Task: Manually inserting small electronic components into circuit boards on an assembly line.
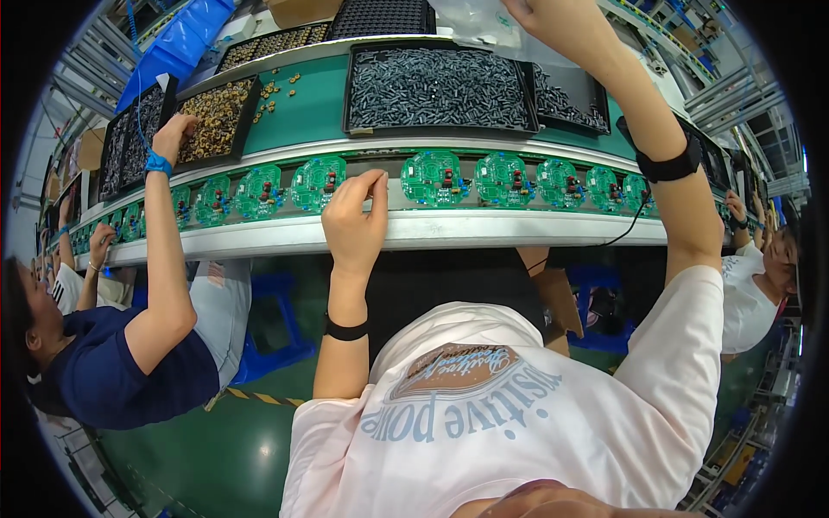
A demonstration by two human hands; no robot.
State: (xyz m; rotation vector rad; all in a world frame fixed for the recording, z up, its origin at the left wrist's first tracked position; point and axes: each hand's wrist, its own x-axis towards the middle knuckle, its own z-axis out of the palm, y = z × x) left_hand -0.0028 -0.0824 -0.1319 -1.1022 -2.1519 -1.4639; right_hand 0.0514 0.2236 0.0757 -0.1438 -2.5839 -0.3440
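Observation:
My left hand (356,217) is raised over the front rail of the line, its fingertips pinched together between two round green circuit boards; whatever they hold, if anything, is too small to make out. The nearest boards are one just left of it (316,183) and one just right of it (431,179), each carrying small components. My right arm reaches far over the line, and my right hand (553,19) is partly cut off by the upper edge, its fingers hidden. Below that arm is a black tray (440,89) full of small dark cylindrical parts.
A smaller black tray (570,99) of similar parts adjoins on the right. At left, a person's hand (175,136) is at a tray of yellowish parts (216,121), some spilled onto the green shelf (311,104). A thin black cord (629,226) hangs from my right wristband.

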